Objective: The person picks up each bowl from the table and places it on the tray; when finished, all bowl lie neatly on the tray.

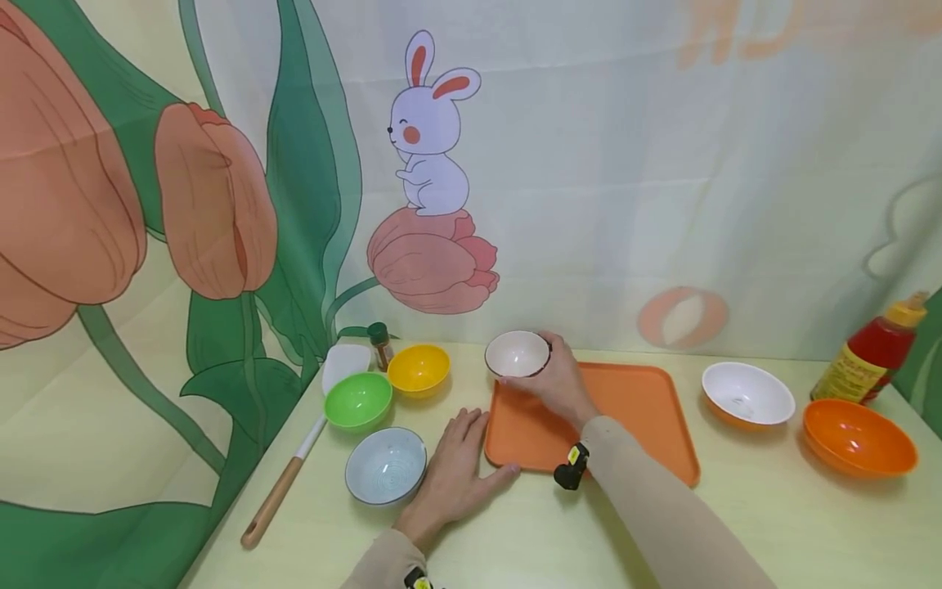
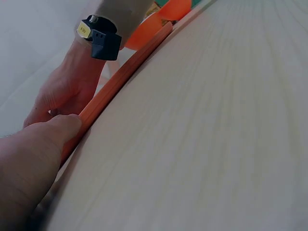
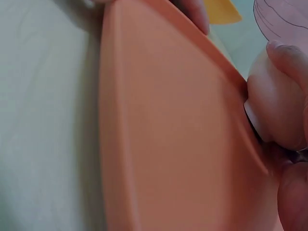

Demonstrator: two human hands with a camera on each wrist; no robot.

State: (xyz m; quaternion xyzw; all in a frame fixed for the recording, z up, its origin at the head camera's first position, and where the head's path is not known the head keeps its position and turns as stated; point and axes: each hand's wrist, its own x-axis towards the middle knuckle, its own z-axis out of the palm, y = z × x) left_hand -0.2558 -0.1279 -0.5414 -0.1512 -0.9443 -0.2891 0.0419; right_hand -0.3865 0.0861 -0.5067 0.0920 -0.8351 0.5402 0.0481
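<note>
My right hand [image 1: 553, 386] grips a small white bowl [image 1: 515, 353] with a dark rim, thumb at its near side and fingers at its right. The bowl is at the back left corner of an orange rectangular tray [image 1: 633, 417]; in the right wrist view its pale outside [image 3: 269, 96] shows close to the tray's rim. Whether it rests on anything I cannot tell. My left hand [image 1: 458, 470] lies with extended fingers along the tray's left edge, its thumb touching the front edge. Just left of that hand stands a light blue bowl [image 1: 386, 466].
Left are a green bowl [image 1: 358, 402], a yellow bowl [image 1: 419, 370], a green-capped spice jar [image 1: 380, 346] and a spatula [image 1: 283, 495] with a wooden handle. Right are a white-lined bowl [image 1: 747, 394], an orange bowl [image 1: 859, 438] and a red sauce bottle [image 1: 872, 352]. A printed curtain [image 1: 589, 164] hangs behind.
</note>
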